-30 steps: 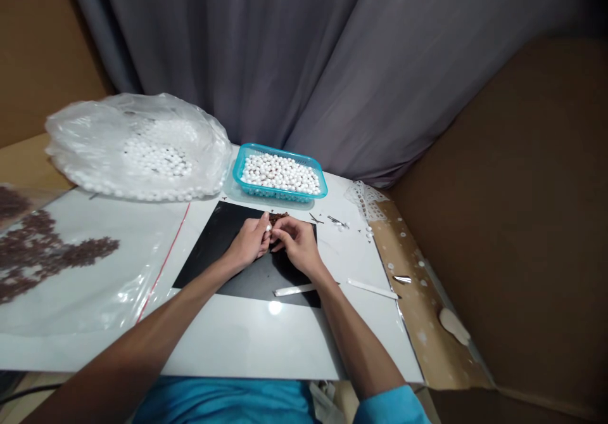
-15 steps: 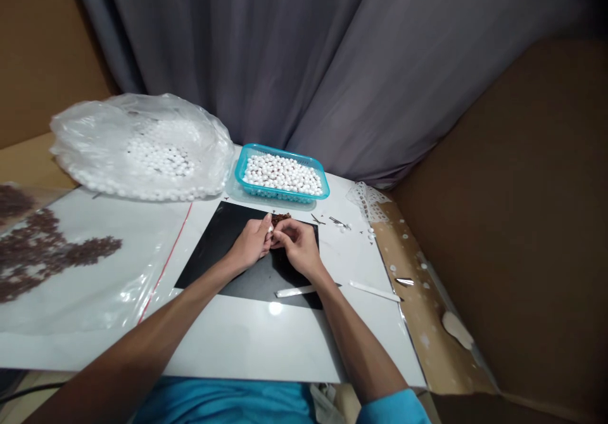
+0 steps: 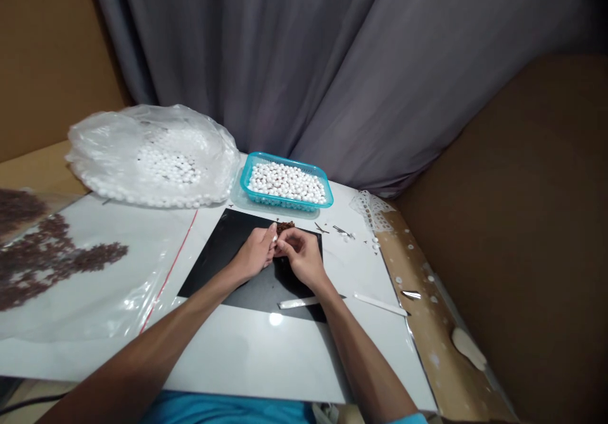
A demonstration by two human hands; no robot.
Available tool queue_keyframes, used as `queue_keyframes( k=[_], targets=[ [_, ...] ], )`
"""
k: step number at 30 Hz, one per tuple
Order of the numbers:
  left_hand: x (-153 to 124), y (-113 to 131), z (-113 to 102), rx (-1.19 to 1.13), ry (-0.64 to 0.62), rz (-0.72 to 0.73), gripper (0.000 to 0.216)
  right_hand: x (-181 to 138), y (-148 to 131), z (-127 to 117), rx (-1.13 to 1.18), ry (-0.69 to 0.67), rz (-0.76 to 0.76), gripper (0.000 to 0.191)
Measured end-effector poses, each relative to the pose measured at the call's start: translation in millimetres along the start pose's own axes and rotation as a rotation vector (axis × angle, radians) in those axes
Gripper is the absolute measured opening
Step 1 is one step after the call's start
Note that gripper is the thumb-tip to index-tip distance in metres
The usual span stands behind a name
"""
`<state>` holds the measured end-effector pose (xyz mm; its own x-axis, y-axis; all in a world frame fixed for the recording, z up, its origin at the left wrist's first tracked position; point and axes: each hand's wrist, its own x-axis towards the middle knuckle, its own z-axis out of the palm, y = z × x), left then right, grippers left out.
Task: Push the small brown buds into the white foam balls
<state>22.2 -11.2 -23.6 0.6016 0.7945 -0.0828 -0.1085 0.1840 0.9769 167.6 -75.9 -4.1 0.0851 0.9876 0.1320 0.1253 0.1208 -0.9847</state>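
Observation:
Over a black mat (image 3: 209, 256) my two hands meet, fingertips close together. My left hand (image 3: 254, 253) is closed around a small white ball (image 3: 275, 238), which shows by the thumb. Thumb and forefinger of my right hand (image 3: 304, 258) pinch beside that ball; whatever lies between them is hidden. Just beyond the fingers sits a small heap of dark brown bits (image 3: 285, 225), partly covered by the hands. A blue plastic basket (image 3: 289, 203) full of similar white balls stands behind the mat.
At left lie a clear bag of white balls (image 3: 171, 165) and a zip bag of brown star-shaped pieces (image 3: 52, 246). White-handled tools (image 3: 297, 303) rest near my right forearm. Tweezers (image 3: 342, 231), a lace piece (image 3: 373, 212) and loose bits lie right. Cardboard walls and a grey curtain enclose the table.
The whole view has shifted slightly, with everything a little lower and to the right. Both hands keep nearly the same pose around the white ball.

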Motion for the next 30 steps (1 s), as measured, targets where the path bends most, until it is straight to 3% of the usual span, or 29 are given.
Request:
queue_keyframes(
  k=[30],
  targets=[
    [0.7,-7.5,0.9,0.168,0.050,0.037,0.063,0.8,5.7,3.6,-0.075,0.063,-0.027,0.017]
  ],
)
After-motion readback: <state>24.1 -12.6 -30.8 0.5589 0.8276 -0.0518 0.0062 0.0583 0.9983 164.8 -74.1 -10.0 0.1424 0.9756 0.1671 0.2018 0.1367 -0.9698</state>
